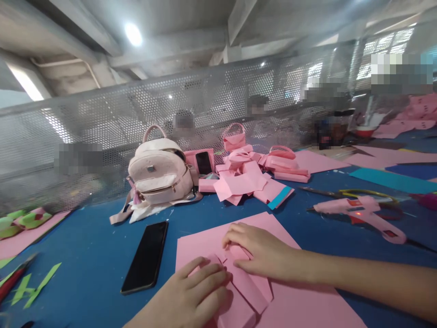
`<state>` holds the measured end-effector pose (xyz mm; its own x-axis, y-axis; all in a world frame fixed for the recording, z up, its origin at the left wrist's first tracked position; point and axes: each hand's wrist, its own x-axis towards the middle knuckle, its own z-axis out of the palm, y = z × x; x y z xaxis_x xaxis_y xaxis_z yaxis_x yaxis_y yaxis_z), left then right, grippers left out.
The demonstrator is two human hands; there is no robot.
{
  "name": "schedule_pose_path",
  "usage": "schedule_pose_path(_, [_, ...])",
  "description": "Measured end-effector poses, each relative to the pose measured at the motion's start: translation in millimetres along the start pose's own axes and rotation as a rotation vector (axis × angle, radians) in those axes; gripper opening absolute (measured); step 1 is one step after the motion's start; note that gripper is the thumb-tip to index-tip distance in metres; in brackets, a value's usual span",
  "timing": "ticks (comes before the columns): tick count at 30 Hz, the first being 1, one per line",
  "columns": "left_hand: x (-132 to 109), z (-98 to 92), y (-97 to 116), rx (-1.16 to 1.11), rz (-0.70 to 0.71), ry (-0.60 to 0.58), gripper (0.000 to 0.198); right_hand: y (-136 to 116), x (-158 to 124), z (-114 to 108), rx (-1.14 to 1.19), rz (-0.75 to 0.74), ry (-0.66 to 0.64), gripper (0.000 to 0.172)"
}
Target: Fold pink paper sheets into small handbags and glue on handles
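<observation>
Pink folded paper (239, 282) under left hand (191, 296), right hand (259, 250); no legible writing

Two bare hands show, the left hand (191, 296) and the right hand (259, 253). Both have slim fingers, and their nails look short as far as the blur lets one tell. The left one is cut off at the wrist by the lower edge. The right forearm (368, 282) is uncovered up to the right edge, and any sleeve lies out of view.
</observation>
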<state>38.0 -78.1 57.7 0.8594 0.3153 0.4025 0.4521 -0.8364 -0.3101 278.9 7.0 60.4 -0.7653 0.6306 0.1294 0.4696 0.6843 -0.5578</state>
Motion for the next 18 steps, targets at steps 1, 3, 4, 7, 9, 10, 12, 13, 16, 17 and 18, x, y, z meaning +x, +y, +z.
schedule_pose_path(1, [-1.1,0.7,-1.0,0.001,-0.007,-0.009,0.043,1.1,-1.7,0.4,-0.020,-0.025,0.008,0.032])
schedule_pose_path(3, [-2.5,2.9,-2.5,0.016,-0.016,0.009,0.041,3.6,-3.0,0.9,-0.065,-0.075,0.018,0.025])
schedule_pose_path(4, [-2.8,4.4,-2.8,0.027,-0.019,0.027,0.039,4.9,-2.4,1.1,-0.091,-0.100,0.019,0.021])
schedule_pose_path(7, [-1.4,9.3,-2.2,0.050,-0.030,0.062,0.032,7.3,4.1,2.1,-0.167,-0.172,0.002,0.009])
schedule_pose_path(9, [1.5,12.1,-1.9,0.046,-0.046,0.061,0.028,7.6,10.4,3.1,-0.215,-0.224,-0.020,0.003])
schedule_pose_path(10, [3.4,13.2,-2.2,0.039,-0.053,0.064,0.026,7.5,13.6,3.8,-0.237,-0.253,-0.032,0.003])
schedule_pose_path(12, [8.1,14.7,-4.0,0.017,-0.060,0.075,0.025,7.9,19.2,5.3,-0.280,-0.304,-0.052,0.003])
schedule_pose_path(13, [10.7,15.2,-5.4,0.003,-0.055,0.078,0.026,8.6,21.4,6.0,-0.297,-0.323,-0.060,0.003])
schedule_pose_path(16, [17.8,16.7,-10.8,-0.026,-0.045,0.092,0.026,12.7,25.1,7.6,-0.322,-0.344,-0.073,0.009])
schedule_pose_path(17, [19.4,17.5,-12.4,-0.034,-0.039,0.098,0.025,14.3,25.5,7.6,-0.321,-0.341,-0.074,0.010])
schedule_pose_path(18, [20.3,18.6,-13.7,-0.042,-0.039,0.108,0.024,15.6,25.6,7.1,-0.314,-0.333,-0.073,0.009])
